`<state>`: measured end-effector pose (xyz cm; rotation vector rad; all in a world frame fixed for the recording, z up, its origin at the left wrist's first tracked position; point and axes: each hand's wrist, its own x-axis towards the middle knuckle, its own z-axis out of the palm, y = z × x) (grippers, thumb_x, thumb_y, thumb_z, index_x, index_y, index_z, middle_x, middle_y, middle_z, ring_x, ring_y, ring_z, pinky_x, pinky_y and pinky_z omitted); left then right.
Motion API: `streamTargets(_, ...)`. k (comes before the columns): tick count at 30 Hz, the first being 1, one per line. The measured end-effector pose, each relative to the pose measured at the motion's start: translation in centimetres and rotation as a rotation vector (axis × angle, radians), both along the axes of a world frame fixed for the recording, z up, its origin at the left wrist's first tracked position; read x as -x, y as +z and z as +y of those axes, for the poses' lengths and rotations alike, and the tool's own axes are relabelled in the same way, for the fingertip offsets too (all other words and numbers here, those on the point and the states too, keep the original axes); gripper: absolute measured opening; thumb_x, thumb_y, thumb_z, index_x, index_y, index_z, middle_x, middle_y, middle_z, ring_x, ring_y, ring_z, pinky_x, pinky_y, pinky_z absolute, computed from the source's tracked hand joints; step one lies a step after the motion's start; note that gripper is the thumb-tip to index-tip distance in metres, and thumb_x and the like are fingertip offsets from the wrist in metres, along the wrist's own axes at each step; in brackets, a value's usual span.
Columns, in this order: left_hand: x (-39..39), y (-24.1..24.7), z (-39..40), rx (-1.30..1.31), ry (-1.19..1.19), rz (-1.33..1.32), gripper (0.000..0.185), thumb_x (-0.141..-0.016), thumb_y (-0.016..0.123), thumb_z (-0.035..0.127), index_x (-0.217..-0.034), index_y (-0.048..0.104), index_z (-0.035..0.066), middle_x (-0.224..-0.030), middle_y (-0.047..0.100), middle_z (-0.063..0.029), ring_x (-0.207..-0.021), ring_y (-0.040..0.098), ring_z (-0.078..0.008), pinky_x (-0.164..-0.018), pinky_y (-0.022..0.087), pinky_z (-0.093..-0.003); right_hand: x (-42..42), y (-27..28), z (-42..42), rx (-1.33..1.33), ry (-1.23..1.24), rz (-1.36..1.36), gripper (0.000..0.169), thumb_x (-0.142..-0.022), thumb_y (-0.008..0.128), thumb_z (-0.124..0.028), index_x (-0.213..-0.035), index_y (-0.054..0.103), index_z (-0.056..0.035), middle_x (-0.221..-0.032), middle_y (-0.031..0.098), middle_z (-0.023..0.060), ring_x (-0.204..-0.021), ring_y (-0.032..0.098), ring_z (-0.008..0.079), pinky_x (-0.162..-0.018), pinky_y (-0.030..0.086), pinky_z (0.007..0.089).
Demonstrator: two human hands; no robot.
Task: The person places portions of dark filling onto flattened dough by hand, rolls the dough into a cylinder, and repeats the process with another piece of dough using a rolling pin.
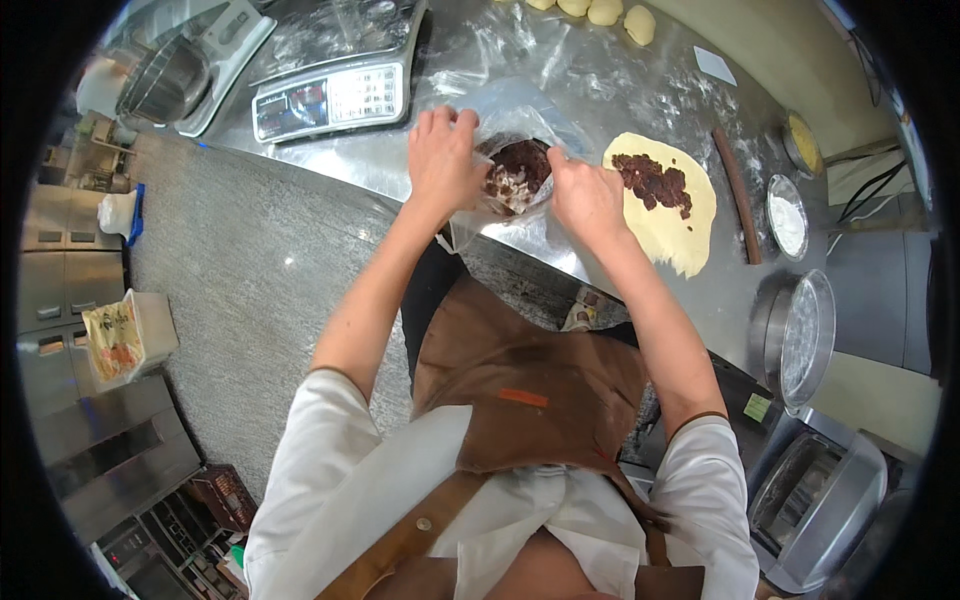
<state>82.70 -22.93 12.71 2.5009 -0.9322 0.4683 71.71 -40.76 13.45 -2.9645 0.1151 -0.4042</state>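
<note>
Between my hands a clear plastic bag (517,124) stands on the steel worktable with its mouth pulled wide. Dark reddish-brown filling (525,166) lies inside, and some is smeared on the plastic. My left hand (448,159) grips the left side of the bag's rim. On the opposite side the rim is held by my right hand (589,191). Just right of that hand lies a flat sheet of pale dough (675,240), ragged at its near edge. A crumbly mound of the same dark filling (652,184) sits on its upper part.
Right of the dough are a wooden rolling pin (736,195), a bowl of white powder (787,219), a bowl of yellow contents (805,142) and round metal pans (806,337). A digital scale (330,101) stands left. Several dough balls (640,25) rest at the back beside a white scraper (715,65).
</note>
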Motion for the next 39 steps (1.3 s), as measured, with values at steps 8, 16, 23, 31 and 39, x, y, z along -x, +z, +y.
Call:
streamTargets(8, -5.2, -0.8, -1.3, -0.170, -0.067, -0.027, 0.020, -0.072, 0.068, 0.008, -0.092, 0.064, 0.009, -0.094, 0.064, -0.0118, -0.095, 0.062, -0.0322, -0.079, 0.047, -0.0446, -0.3, 1.5, -0.6, 0.079, 0.036, 0.128, 0.023, -0.077, 0.059, -0.005, -0.099, 0.065, -0.0022, -0.071, 0.070, 0.0191, -0.068, 0.072, 0.0344, -0.061, 0.055, 0.0450)
streamTargets(16, -8.4, -0.9, -1.9, 0.014, -0.063, 0.252, 0.012, -0.084, 0.057, 0.012, -0.093, 0.065, 0.007, -0.090, 0.071, -0.0199, -0.085, 0.068, -0.0431, -0.073, 0.052, -0.0531, -1.6, 1.1, -0.4, 0.175, 0.133, 0.066, 0.018, -0.077, 0.058, -0.004, -0.095, 0.062, -0.0040, -0.067, 0.067, 0.0180, -0.065, 0.070, 0.0352, -0.057, 0.053, 0.0449)
streamTargets(23, -9.4, -1.3, -2.1, -0.059, -0.121, 0.205, 0.018, -0.086, 0.056, 0.009, -0.104, 0.060, 0.013, -0.086, 0.070, -0.0190, -0.086, 0.066, -0.0434, -0.074, 0.050, -0.0544, -5.5, 1.1, -3.1, 0.304, 0.412, 0.159, 0.019, -0.081, 0.058, -0.005, -0.099, 0.062, -0.0067, -0.069, 0.069, 0.0122, -0.069, 0.071, 0.0314, -0.056, 0.053, 0.0428)
streamTargets(31, -9.0, -1.5, -1.8, -0.049, -0.123, 0.206, 0.018, -0.088, 0.055, 0.009, -0.105, 0.058, 0.013, -0.085, 0.069, -0.0202, -0.084, 0.065, -0.0445, -0.071, 0.049, -0.0555, -5.2, -1.7, -1.0, 0.525, 0.461, 0.244, 0.024, -0.084, 0.060, -0.008, -0.106, 0.055, 0.0003, -0.066, 0.069, 0.0062, -0.064, 0.072, 0.0219, -0.052, 0.053, 0.0351)
streamTargets(39, -8.2, -2.5, -1.1, 0.085, -0.175, 0.179, 0.024, -0.082, 0.060, 0.014, -0.105, 0.056, 0.009, -0.082, 0.069, -0.0173, -0.081, 0.066, -0.0430, -0.073, 0.051, -0.0509, -3.9, -1.1, 2.3, 0.743, 0.394, 0.449, 0.036, -0.088, 0.061, -0.013, -0.119, 0.058, 0.0045, -0.084, 0.075, 0.0015, -0.074, 0.074, 0.0167, -0.059, 0.054, 0.0309)
